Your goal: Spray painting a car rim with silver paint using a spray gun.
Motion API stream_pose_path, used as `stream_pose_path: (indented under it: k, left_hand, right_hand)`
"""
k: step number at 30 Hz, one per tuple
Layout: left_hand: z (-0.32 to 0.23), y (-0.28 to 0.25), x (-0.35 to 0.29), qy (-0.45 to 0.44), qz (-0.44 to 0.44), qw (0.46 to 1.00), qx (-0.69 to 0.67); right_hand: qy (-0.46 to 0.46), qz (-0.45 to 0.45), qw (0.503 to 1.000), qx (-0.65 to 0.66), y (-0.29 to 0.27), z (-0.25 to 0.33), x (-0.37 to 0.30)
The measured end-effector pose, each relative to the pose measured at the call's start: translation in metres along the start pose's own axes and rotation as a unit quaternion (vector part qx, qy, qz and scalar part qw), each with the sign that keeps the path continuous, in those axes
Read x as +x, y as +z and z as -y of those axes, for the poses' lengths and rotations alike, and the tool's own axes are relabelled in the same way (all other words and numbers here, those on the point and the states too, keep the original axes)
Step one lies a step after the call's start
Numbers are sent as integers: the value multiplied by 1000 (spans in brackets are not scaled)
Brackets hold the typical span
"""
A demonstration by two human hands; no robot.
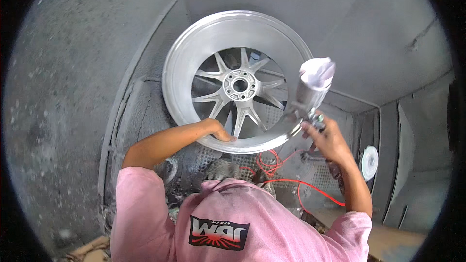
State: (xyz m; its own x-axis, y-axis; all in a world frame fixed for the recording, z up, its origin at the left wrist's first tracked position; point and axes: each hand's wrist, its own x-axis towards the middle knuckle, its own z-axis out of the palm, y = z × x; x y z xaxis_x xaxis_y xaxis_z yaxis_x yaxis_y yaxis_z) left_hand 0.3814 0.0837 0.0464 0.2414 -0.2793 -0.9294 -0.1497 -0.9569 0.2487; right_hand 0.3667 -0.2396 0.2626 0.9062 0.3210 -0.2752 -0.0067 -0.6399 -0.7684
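Observation:
A silver alloy wheel rim (238, 19) faces me in the middle, its barrel open toward me and its thin spokes meeting at a round hub with a centre hole. My left hand (219, 130) holds the near edge of the wheel rim, fingers bent over inside the barrel. In my right hand (330, 138) is a spray gun (305, 111), gripped at its handle near the wheel's right lower edge. On top of the gun sits a cup with a pale, crumpled liner (318, 73) standing out of it. The trigger is mostly hidden behind my fingers.
A red hose (301, 183) loops over the studded grey floor (315, 170) beneath the wheel. Grey, paint-dusted walls (374, 34) rise behind and to the right. A white round disc (370, 162) is at the right. Brown cardboard-like sheets (398, 242) lie at the lower right.

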Motion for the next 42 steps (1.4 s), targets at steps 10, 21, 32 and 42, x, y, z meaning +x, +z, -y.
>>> stream_pose_path:
  k: [10,21,32,42]
  left_hand:
    - [51,0,-58,24,-41,999,8]
    - [64,58,-135,185,-447,868,113]
    - [-12,80,-110,120,-509,833,182]
    - [-161,-13,45,316,-444,827,-139]
  right_hand:
    - [-28,-224,974,-21,-20,7,147]
    - [-148,-66,976,146,53,78,241]
    - [-128,250,952,124,34,50,71]
    - [-75,26,984,162,-33,-19,-82]
